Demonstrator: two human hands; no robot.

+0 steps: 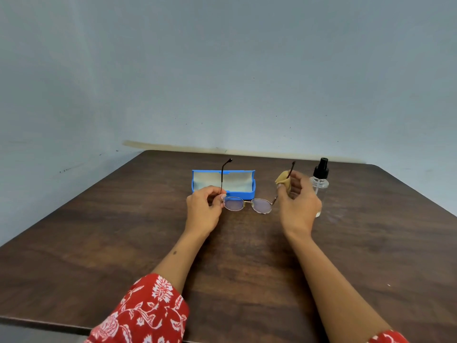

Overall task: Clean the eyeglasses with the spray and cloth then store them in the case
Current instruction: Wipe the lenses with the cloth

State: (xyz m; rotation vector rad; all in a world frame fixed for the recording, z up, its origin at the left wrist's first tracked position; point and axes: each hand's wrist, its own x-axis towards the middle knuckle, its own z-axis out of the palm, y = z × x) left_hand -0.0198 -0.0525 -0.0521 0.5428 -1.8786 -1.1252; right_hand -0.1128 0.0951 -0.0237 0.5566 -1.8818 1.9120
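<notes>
both hands (204, 206) hold eyeglasses (247, 204), rt w/ cloth (283, 179)

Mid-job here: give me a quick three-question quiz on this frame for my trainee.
1. True or false: the blue case lies open on the table.
2. Which hand holds the tan cloth? A) left hand B) right hand C) neither
3. Fill in: the spray bottle stands to the ____ of the eyeglasses.

Key: 1 true; 2 B; 3 right. The left hand pinches the glasses near one temple hinge, while the right hand holds the cloth against the other temple.
</notes>
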